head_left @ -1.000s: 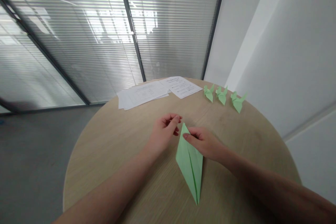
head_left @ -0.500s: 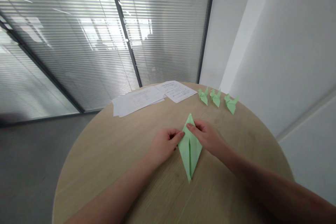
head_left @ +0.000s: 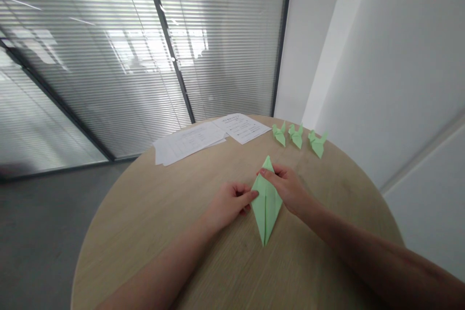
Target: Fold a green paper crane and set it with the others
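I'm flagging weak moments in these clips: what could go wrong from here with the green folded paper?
Both the left hand and the right hand grip the green folded paper, so an uneven pull might crease or skew it.

Its two lower points, parted by a centre slit, have no fingers on them and could spread apart.

The rightmost green paper bird sits near the edge of the table; a bump might knock it off.
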Tool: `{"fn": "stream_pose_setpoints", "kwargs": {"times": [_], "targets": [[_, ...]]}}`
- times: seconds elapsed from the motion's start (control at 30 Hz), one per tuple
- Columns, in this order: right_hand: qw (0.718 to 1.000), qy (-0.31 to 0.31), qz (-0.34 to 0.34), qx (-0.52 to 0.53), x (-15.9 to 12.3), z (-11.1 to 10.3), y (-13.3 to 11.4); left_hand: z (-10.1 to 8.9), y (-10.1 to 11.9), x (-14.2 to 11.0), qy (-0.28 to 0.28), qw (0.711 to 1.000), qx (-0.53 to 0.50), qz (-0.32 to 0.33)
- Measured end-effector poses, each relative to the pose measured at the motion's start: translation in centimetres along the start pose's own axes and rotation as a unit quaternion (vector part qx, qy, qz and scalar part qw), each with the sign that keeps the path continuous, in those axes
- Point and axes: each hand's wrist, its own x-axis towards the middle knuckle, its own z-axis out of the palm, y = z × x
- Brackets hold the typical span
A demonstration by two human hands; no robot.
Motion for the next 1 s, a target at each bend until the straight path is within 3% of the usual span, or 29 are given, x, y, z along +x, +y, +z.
{"fn": "stream_pose_setpoints", "kwargs": {"times": [0.3, 0.63, 0.87, 1.0], "targets": [[0.998, 0.017, -0.009, 0.056, 0.44, -0.16, -0.21, 0.11, -0.03, -0.12, -0.001, 1.000, 0.001, 0.004], [0.996, 0.009, 0.021, 0.085, 0.35, 0.18, -0.05, 0.24, -0.09, 0.02, 0.018, 0.999, -0.051, 0.000], [0.991, 0.014, 0.052, 0.120, 0.67, 0.22, 0.19, 0.61, -0.55, 0.28, -0.023, 0.999, -0.040, 0.003], [0.985, 0.004, 0.080, 0.151, 0.54, 0.36, 0.08, 0.76, -0.77, 0.37, -0.001, 0.997, -0.081, -0.004]]}}
